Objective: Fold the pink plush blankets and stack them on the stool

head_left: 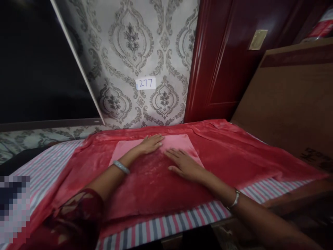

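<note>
Red cloth (226,149) lies spread over a striped sheet (179,221), the left hand (151,144) and right hand (184,165) resting palms down around its pink area, gripping nothing, so uneven pressure or a sideways push could wrinkle or skew it.

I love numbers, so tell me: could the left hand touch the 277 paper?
Probably, with a stretch: the left hand seems free, flat on the pink cloth, and nothing stands between it and the paper on the wall, though how far that is I can't tell.
</note>
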{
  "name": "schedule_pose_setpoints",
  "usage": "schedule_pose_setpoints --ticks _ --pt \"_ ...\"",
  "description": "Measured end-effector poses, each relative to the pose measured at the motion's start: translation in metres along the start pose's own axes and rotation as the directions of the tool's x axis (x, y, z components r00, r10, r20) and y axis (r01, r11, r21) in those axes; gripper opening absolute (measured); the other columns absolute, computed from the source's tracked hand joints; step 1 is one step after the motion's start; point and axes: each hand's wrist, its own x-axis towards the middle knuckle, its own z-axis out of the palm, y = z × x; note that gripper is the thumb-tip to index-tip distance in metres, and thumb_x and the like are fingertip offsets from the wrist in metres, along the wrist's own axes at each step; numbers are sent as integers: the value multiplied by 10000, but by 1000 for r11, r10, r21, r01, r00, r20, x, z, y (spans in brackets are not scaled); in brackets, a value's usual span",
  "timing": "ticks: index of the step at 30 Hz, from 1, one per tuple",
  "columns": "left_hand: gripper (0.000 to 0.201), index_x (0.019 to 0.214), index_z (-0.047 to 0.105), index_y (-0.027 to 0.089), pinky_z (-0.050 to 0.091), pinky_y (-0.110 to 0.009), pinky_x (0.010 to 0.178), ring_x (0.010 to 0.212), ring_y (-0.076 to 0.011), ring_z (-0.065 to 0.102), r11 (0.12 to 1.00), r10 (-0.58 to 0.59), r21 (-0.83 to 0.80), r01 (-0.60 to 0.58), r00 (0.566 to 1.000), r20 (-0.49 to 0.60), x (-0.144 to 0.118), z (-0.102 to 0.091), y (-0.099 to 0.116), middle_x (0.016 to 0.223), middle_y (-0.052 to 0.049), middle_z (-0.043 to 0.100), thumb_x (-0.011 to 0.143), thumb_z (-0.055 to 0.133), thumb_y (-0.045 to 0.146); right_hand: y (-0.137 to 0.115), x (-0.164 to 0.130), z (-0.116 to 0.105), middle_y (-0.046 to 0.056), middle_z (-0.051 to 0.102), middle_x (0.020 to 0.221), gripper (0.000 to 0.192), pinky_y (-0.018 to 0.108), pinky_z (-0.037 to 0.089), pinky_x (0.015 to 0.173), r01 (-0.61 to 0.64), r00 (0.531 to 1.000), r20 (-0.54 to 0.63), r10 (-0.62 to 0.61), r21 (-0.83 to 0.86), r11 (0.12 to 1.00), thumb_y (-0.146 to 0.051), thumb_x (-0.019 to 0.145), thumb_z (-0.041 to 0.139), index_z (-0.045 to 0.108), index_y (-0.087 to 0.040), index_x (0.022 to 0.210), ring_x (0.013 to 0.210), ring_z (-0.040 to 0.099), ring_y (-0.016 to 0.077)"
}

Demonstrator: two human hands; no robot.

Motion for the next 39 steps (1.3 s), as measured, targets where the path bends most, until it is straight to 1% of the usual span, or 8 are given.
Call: schedule_pose_setpoints --ticks 3,7,18,22,26,31,35,39 --pt "562 1544 391 240 148 -602 1221 1515 -296 295 998 -41 34 43 997 -58 13 24 13 1637 -126 336 1020 345 439 12 1 20 120 233 1655 699 547 126 1246 -155 986 -71 149 -87 984 -549 1016 425 300 -173 1591 1552 149 283" --pt "567 1564 340 254 133 -610 1221 1530 -289 258 997 -40 68 47 994 -105 12 48 12 1648 -117 318 1029 310 441 17 -4 35 100 206 1666 692 562 124 1241 -226 966 -154 208 -104 969 -591 1010 393 319 -214 1587 1555 133 279" --pt "571 1572 319 280 162 -583 1219 1528 -275 265 995 -43 90 51 995 -91 15 54 4 1653 -101 313 1032 282 465 23 -7 40 91 222 1666 640 586 76 1231 -238 958 -188 217 -95 967 -575 1022 357 358 -250 1573 1558 122 289" --pt "576 1570 329 244 168 -585 1216 1526 -277 270 994 -49 89 57 995 -89 15 49 7 1648 -121 314 1028 290 437 21 -4 26 97 214 1668 616 585 110 1225 -245 966 -111 235 -90 965 -552 1035 332 368 -244 1568 1556 131 289" --pt "617 1580 309 227 199 -563 1213 1529 -275 262 993 -78 77 84 993 -83 17 36 6 1653 -131 284 1014 309 473 18 18 -7 153 360 1612 609 542 258 1191 -293 956 -38 291 -54 955 -511 1031 364 390 -207 1557 1498 320 299" --pt "649 1554 374 231 145 -620 1209 1522 -321 270 963 -234 111 246 966 -114 -2 12 -26 1637 -141 319 983 351 539 29 60 -24 158 368 1610 609 573 171 1211 -409 903 -173 393 -72 910 -496 1034 349 380 -189 1559 1511 278 316" --pt "647 1537 402 164 143 -689 1179 1515 -369 272 888 -412 153 434 898 -155 -30 8 -58 1611 -198 348 991 324 501 55 66 5 131 338 1630 593 621 217 1175 -506 848 -196 493 -18 863 -530 1037 321 407 -232 1543 1521 235 340" --pt "656 1552 370 133 177 -614 1210 1509 -334 301 866 -451 164 473 879 -156 -40 17 -72 1600 -181 386 998 302 477 71 60 27 107 335 1636 591 608 274 1155 -495 843 -232 486 20 869 -556 1040 297 403 -265 1543 1518 239 341"
